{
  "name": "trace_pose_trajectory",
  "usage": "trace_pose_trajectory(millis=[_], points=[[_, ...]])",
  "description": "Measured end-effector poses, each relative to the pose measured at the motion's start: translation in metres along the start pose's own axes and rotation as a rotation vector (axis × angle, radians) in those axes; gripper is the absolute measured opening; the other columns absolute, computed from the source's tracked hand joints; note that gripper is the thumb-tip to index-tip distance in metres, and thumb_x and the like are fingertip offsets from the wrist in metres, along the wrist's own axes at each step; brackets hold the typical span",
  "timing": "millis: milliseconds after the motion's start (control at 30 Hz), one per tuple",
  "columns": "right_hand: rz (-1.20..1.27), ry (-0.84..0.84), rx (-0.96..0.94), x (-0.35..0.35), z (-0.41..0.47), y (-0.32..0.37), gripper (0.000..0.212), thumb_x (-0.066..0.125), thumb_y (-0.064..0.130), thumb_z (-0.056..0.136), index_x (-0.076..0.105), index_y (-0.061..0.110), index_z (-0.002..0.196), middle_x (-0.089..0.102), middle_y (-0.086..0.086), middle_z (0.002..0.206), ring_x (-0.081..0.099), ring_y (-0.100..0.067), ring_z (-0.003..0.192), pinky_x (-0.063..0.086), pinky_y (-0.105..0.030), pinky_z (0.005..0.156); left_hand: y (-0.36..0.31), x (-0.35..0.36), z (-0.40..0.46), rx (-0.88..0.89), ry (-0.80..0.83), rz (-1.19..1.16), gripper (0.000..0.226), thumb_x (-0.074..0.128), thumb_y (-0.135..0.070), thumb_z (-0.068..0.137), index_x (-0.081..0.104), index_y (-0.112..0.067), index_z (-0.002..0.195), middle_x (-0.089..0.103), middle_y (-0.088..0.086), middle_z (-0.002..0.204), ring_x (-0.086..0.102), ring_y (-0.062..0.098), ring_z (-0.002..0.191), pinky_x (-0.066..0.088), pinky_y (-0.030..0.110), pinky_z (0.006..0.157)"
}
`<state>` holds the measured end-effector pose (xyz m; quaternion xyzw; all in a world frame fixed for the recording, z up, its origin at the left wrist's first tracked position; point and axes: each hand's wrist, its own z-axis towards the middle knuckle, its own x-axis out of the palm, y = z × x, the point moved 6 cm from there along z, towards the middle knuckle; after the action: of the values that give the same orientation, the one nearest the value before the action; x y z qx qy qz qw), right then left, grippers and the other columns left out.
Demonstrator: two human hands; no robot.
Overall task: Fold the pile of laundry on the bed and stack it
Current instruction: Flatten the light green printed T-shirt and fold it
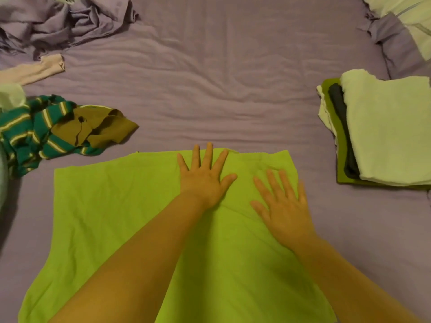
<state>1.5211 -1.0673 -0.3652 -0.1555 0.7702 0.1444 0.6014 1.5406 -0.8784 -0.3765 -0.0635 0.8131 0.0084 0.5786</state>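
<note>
A lime-green garment being smoothed flat for folding.

The left hand [205, 180] and right hand [283, 206] are laid flat, fingers spread, nothing gripped, on the lime-green garment [116, 217] spread on the bed [221, 89]; creases should be pressed outward before folding. The folded stack [384, 131] lies to the right, unfolded clothes [58, 127] to the left.

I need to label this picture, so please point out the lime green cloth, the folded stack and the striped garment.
lime green cloth [112, 206], head view, on its flat left part.
folded stack [391, 131], head view, on the pale top piece.
striped garment [25, 134], head view, on its green striped part.
</note>
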Motion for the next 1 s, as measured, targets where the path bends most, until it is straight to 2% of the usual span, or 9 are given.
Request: trace_pose_trajectory(millis=[100, 200, 300, 433, 567, 700, 833, 933, 1000], points=[[0.072, -0.027, 0.244, -0.002, 0.005, -0.007, 0.069, 0.01, 0.065, 0.091, 0.021, 0.03, 0.149, 0.012, -0.008, 0.159, 0.004, -0.028, 0.147, 0.0, -0.058, 0.113, -0.004, 0.006, -0.02, -0.061, -0.049, -0.047, 0.067, 0.004, -0.066, 0.091, -0.015, -0.035, 0.148, -0.018, 0.003, 0.159, -0.019, 0.031, 0.145, -0.013, 0.061, 0.112], [0.038, -0.145, 0.035, -0.019, -0.007, 0.032, 0.061, 0.029, 0.057, 0.094, 0.039, 0.025, 0.144, 0.031, -0.013, 0.153, 0.02, -0.038, 0.143, 0.009, -0.061, 0.112, -0.006, 0.015, -0.07, 0.014, -0.114, -0.091, 0.067, 0.006, -0.065, 0.092, 0.001, -0.032, 0.15, -0.002, 0.006, 0.16, -0.005, 0.033, 0.147, -0.007, 0.059, 0.114], [0.035, -0.149, -0.241, -0.006, -0.055, 0.08, 0.056, 0.031, 0.056, 0.094, 0.044, 0.028, 0.141, 0.038, -0.011, 0.149, 0.028, -0.036, 0.14, 0.02, -0.062, 0.11, -0.005, 0.029, -0.132, 0.122, -0.177, -0.066, 0.062, 0.025, -0.055, 0.095, 0.037, -0.023, 0.146, 0.03, 0.011, 0.154, 0.025, 0.039, 0.141, 0.021, 0.067, 0.109], [0.003, -0.026, -0.125, 0.014, -0.105, 0.068, 0.054, 0.031, 0.051, 0.094, 0.051, 0.025, 0.136, 0.041, -0.013, 0.146, 0.038, -0.039, 0.134, 0.029, -0.06, 0.106, 0.022, 0.048, -0.196, 0.118, -0.1, -0.023, 0.057, 0.033, -0.055, 0.095, 0.043, -0.025, 0.143, 0.035, 0.007, 0.152, 0.03, 0.036, 0.14, 0.028, 0.065, 0.106], [0.055, 0.071, 0.113, 0.005, -0.133, 0.044, 0.061, 0.018, 0.05, 0.099, 0.056, 0.015, 0.132, 0.049, -0.021, 0.138, 0.045, -0.047, 0.126, 0.033, -0.065, 0.099, 0.078, 0.044, -0.24, -0.036, -0.033, -0.025, 0.056, 0.036, -0.054, 0.093, 0.049, -0.026, 0.139, 0.041, 0.007, 0.148, 0.038, 0.037, 0.135, 0.031, 0.065, 0.104], [0.086, 0.163, -0.122, -0.008, -0.143, 0.115, 0.069, 0.01, 0.053, 0.099, 0.061, 0.017, 0.127, 0.055, -0.018, 0.133, 0.049, -0.044, 0.123, 0.038, -0.064, 0.097, 0.129, 0.027, -0.27, -0.208, 0.008, -0.059, 0.055, 0.041, -0.049, 0.087, 0.061, -0.02, 0.129, 0.052, 0.014, 0.138, 0.05, 0.043, 0.124, 0.038, 0.068, 0.095], [0.083, 0.329, -0.26, -0.009, -0.145, 0.214, 0.061, 0.025, 0.058, 0.089, 0.069, 0.026, 0.116, 0.062, -0.011, 0.127, 0.057, -0.038, 0.117, 0.045, -0.062, 0.089, 0.18, 0.016, -0.294, -0.41, -0.035, -0.137, 0.065, 0.079, -0.034, 0.072, 0.06, -0.008, 0.128, 0.055, 0.022, 0.133, 0.052, 0.046, 0.12, 0.039, 0.068, 0.092], [0.088, 0.364, -0.291, -0.006, -0.145, 0.268, 0.057, 0.035, 0.054, 0.078, 0.07, 0.028, 0.114, 0.062, -0.009, 0.128, 0.057, -0.037, 0.118, 0.043, -0.062, 0.09, 0.218, 0.018, -0.307, -0.626, -0.061, -0.282, 0.069, 0.06, -0.042, 0.09, 0.034, -0.011, 0.146, 0.037, 0.017, 0.148, 0.035, 0.034, 0.136, 0.03, 0.049, 0.11], [0.088, 0.349, -0.3, -0.004, -0.146, 0.29, 0.056, 0.035, 0.053, 0.078, 0.069, 0.03, 0.115, 0.061, -0.009, 0.129, 0.056, -0.037, 0.119, 0.043, -0.062, 0.091, 0.233, 0.024, -0.308, -0.711, -0.097, -0.497, 0.065, 0.052, -0.043, 0.094, 0.032, -0.012, 0.147, 0.042, 0.015, 0.143, 0.039, 0.031, 0.13, 0.035, 0.043, 0.103]])
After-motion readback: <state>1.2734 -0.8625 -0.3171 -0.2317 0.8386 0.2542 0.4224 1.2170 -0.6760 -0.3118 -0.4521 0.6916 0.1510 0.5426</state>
